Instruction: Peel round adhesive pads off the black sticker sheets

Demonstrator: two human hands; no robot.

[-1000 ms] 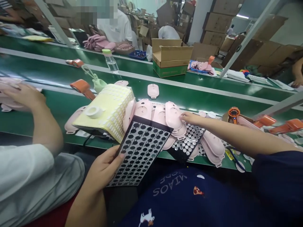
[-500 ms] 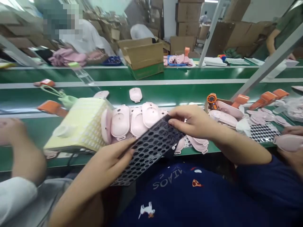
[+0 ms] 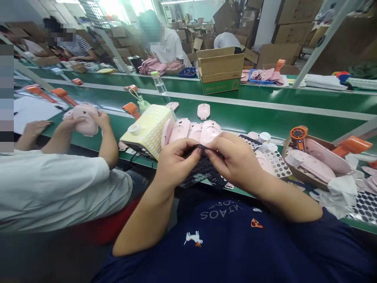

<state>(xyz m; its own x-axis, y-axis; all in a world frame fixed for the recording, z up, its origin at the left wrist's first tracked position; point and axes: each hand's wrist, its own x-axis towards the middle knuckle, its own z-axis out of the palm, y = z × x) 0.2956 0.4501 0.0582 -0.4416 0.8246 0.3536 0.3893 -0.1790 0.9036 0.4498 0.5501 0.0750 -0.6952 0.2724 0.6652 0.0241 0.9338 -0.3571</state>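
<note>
My left hand (image 3: 175, 161) and my right hand (image 3: 235, 159) are together in front of my chest, both pinching a black sheet with round holes (image 3: 202, 173), which is bent and mostly hidden by the fingers. Just beyond my hands a row of pink plastic shells (image 3: 191, 131) leans on a yellow block of small white pads (image 3: 150, 127) at the green bench's (image 3: 229, 120) near edge. Another black dotted sheet (image 3: 275, 163) lies to the right of my right hand.
A co-worker in a white shirt sits close on my left and holds a pink shell (image 3: 85, 120). A cardboard tray of pink shells (image 3: 318, 163) and an orange fan (image 3: 297, 135) sit at right. An open carton (image 3: 220, 68) stands across the belt, with other people working behind it.
My right hand left the pink shells and came onto the black sheet. Both hands drew the sheet in closer and folded it. The view swung left, showing the co-worker.
</note>
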